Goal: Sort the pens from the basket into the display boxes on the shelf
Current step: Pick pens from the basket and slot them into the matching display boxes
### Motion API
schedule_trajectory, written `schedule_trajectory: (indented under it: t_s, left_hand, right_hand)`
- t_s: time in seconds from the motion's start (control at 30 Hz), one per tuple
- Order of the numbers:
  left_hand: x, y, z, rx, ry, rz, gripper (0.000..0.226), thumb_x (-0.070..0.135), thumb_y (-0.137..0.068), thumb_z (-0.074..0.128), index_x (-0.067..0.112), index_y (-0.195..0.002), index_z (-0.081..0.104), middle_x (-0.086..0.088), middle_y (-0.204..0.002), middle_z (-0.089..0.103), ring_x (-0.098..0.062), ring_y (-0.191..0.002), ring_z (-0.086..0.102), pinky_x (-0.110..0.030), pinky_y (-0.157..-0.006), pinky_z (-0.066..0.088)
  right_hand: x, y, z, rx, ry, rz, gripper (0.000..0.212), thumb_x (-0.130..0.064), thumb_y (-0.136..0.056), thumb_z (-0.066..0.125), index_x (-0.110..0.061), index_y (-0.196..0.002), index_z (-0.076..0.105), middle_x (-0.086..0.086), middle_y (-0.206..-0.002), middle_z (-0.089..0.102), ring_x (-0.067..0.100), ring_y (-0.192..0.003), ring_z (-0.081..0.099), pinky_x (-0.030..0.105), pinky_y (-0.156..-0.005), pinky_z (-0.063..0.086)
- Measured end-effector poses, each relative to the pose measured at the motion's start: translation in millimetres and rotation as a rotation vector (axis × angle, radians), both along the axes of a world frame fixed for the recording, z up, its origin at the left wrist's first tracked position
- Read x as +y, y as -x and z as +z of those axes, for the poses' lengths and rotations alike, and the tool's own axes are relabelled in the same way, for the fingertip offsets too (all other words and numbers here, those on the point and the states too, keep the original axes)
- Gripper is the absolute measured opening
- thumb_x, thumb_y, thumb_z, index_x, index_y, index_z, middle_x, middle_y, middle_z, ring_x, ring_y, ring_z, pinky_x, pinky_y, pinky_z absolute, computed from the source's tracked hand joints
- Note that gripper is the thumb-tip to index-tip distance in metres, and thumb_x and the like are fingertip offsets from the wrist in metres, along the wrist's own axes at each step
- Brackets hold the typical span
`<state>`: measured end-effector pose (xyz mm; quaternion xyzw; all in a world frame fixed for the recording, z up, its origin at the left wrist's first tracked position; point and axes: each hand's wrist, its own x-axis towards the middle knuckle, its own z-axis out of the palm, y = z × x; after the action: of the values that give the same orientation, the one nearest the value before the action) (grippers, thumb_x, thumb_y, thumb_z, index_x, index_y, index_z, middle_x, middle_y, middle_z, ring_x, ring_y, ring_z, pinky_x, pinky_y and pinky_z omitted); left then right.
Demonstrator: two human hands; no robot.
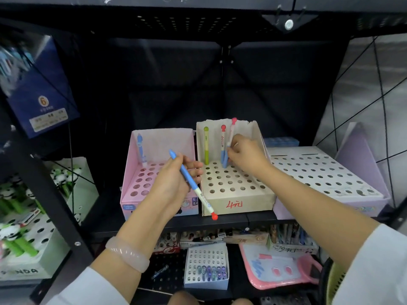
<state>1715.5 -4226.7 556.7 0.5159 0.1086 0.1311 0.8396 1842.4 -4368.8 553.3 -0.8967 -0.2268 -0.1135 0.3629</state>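
My left hand [176, 179] grips a blue and white pen with a red ball end [193, 186], held slantwise in front of the pink display box [136, 172]. My right hand [244, 155] pinches a pink-topped pen with a blue lower part [230, 137], which stands over a hole at the back of the beige display box [237, 203]. A green pen [206, 146] and a red-topped blue pen [223, 142] stand upright in that beige box. One light blue pen [141, 148] stands in the pink box. The rim of a green basket [334, 280] shows at the lower right.
A wide lilac display box [326, 172] with holes stands to the right on the black shelf [220, 221]. Panda pen boxes [33, 216] fill the left unit. Below are a small white pen box [207, 267], a pink tray [282, 265] and further pen boxes.
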Motion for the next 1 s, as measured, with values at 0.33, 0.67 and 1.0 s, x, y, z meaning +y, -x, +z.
schedule_trajectory:
  t_s: [0.33,0.67,1.0]
  left_hand:
    - [14.6,5.5,-5.9,-0.104,-0.172,0.141,0.033,0.031,-0.099,0.038,0.013,-0.087,0.062,0.006,-0.06,0.049,-0.002,-0.044,0.041,-0.016,-0.043,0.039]
    - [6.7,9.4,-0.1,-0.241,0.419,0.093,0.015,0.011,-0.093,0.051,0.003,-0.084,0.06,-0.006,-0.079,0.07,-0.013,-0.073,0.071,-0.02,-0.062,0.055]
    - [-3.7,8.4,-10.2,-0.229,0.132,-0.002,0.017,0.016,-0.083,0.06,0.014,-0.1,0.063,-0.002,-0.091,0.072,-0.012,-0.086,0.07,-0.021,-0.073,0.056]
  right_hand:
    - [3.0,4.1,-5.4,0.116,0.201,0.006,0.016,-0.02,-0.092,0.053,-0.007,-0.098,0.06,0.005,-0.079,0.063,0.01,-0.062,0.05,0.017,-0.051,0.037]
    - [1.5,65.3,-0.8,0.464,-0.531,0.4,0.023,-0.011,-0.091,0.056,-0.023,-0.109,0.064,-0.005,-0.093,0.071,0.005,-0.079,0.067,0.017,-0.067,0.053]
    - [10.1,64.0,15.0,0.456,-0.971,0.368,0.014,-0.015,-0.096,0.049,-0.011,-0.095,0.062,0.004,-0.087,0.068,0.01,-0.073,0.067,0.02,-0.068,0.055]
